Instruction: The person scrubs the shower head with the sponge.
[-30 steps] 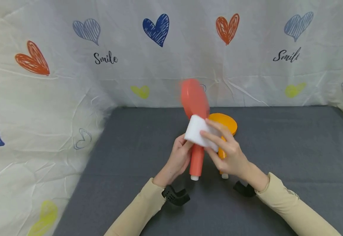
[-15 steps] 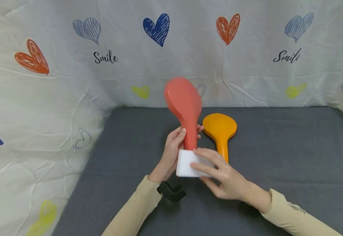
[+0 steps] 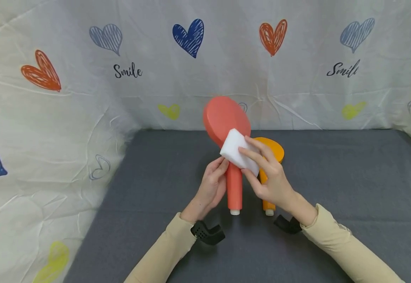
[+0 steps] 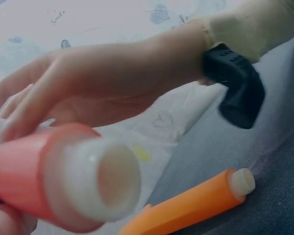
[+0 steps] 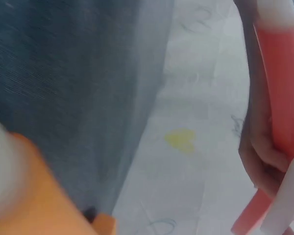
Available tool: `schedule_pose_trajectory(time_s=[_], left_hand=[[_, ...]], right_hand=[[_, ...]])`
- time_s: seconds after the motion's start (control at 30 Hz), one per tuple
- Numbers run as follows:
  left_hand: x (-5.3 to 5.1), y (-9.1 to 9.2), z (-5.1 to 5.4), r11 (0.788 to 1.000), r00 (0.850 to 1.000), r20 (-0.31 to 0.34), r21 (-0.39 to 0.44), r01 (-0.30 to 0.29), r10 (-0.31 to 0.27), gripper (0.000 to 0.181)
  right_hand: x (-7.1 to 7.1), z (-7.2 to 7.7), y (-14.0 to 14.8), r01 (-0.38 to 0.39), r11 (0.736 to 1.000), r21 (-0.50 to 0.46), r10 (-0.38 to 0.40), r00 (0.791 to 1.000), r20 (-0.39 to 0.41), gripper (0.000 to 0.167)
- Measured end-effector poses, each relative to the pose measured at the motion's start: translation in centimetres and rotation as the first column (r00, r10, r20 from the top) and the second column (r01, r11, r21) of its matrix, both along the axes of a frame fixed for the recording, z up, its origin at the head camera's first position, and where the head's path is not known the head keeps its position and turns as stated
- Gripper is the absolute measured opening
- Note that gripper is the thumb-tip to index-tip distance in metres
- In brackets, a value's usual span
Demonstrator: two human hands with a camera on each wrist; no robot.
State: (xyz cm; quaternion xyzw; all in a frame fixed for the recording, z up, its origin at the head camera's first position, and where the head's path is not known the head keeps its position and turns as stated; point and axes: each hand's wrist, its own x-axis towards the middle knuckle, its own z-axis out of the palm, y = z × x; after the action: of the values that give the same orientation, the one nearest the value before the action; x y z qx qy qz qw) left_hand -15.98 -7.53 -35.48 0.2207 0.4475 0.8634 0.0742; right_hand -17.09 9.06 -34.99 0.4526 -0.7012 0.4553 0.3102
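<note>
In the head view my left hand (image 3: pixel 210 190) holds a coral-red handheld shower head (image 3: pixel 225 118) by its handle near the neck, raised with the head tilted up. My right hand (image 3: pixel 272 173) pinches a white sponge (image 3: pixel 238 151) against the front of it, covering the neck. The left wrist view looks at the handle's hollow white end (image 4: pixel 103 181) up close. A second shower head, orange (image 3: pixel 275 151), lies behind my right hand and is partly hidden by it. Fingers of the left hand (image 5: pixel 259 152) wrap the red handle in the right wrist view.
A dark grey cloth (image 3: pixel 343 181) covers the table. Behind and to the left hangs a white sheet (image 3: pixel 223 70) printed with hearts. Black bands (image 3: pixel 208 232) sit on both wrists.
The sponge slid down to the lower handle half a second ago and is now back up at the neck. The left hand's hold has shifted lower, and the red shower head has tilted slightly.
</note>
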Motion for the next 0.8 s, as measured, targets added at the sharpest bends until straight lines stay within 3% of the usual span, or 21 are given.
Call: schedule_pose_trajectory(time_s=[0.17, 0.33, 0.47, 0.67, 0.8], left_hand=[[-0.2, -0.4, -0.1, 1.000, 0.999, 0.031, 0.009, -0.028, 0.028, 0.032], [-0.6, -0.6, -0.2, 1.000, 0.998, 0.060, -0.012, -0.006, 0.007, 0.035], [-0.4, -0.3, -0.4, 0.999, 0.996, 0.087, -0.040, -0.015, 0.018, 0.032], [-0.1, 0.5, -0.6, 0.997, 0.994, 0.106, -0.075, -0.025, 0.033, 0.031], [-0.2, 0.6, -0.8, 0.995, 0.993, 0.103, -0.090, -0.051, 0.060, 0.029]], right_hand=[[2.0, -1.6, 0.1, -0.076, 0.993, 0.095, 0.083, 0.994, -0.070, 0.036], [3.5, -2.6, 0.6, -0.113, 0.979, 0.172, 0.131, 0.987, -0.095, 0.035], [2.6, -2.1, 0.6, -0.083, 0.986, 0.144, 0.098, 0.990, -0.100, 0.033], [-0.2, -0.6, 0.5, 0.068, 0.995, 0.068, -0.066, 0.998, -0.019, 0.039], [-0.6, -0.2, 0.5, 0.120, 0.990, 0.068, -0.121, 0.993, 0.015, 0.044]])
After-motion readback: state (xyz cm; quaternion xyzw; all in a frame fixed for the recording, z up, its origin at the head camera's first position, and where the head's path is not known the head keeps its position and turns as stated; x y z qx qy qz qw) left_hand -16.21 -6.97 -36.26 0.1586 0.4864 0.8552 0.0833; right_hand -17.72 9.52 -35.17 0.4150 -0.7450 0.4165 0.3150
